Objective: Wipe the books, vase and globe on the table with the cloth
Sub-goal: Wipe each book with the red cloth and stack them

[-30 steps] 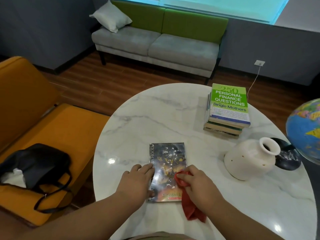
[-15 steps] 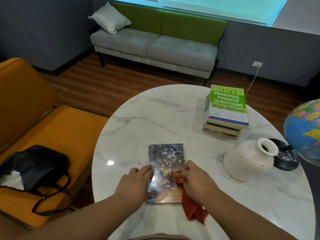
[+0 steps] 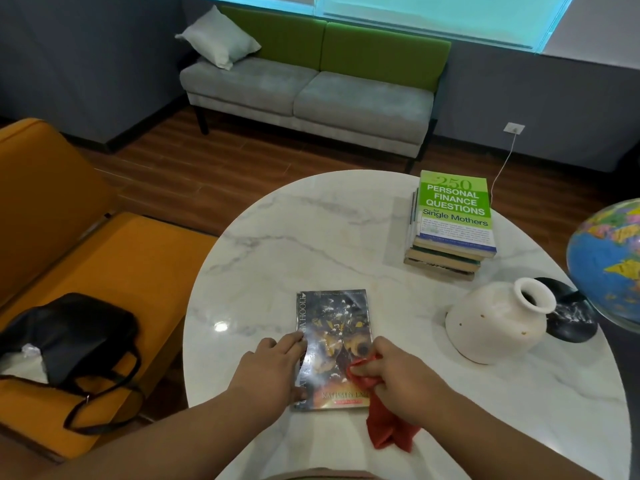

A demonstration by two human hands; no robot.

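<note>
A dark glossy paperback (image 3: 332, 327) lies flat near the front of the round marble table (image 3: 311, 237). My left hand (image 3: 270, 372) rests on the book's left edge with straight fingers, thumb at its lower corner. My right hand (image 3: 398, 379) grips a red cloth (image 3: 388, 427) and presses it on the cover's lower right. A stack of books (image 3: 450, 230) with a green cover on top stands at the back right. A white vase (image 3: 498, 320) sits at the right. The globe (image 3: 609, 258) is cut off by the right edge.
The globe's black base (image 3: 571, 317) stands behind the vase. An orange armchair (image 3: 104, 271) with a black handbag (image 3: 69, 334) is close on the left. A grey and green sofa (image 3: 311, 88) stands across the wooden floor.
My right hand with the cloth has shifted a little up and left across the cover. My left hand stays on the book's left edge. The view has drifted slightly.
</note>
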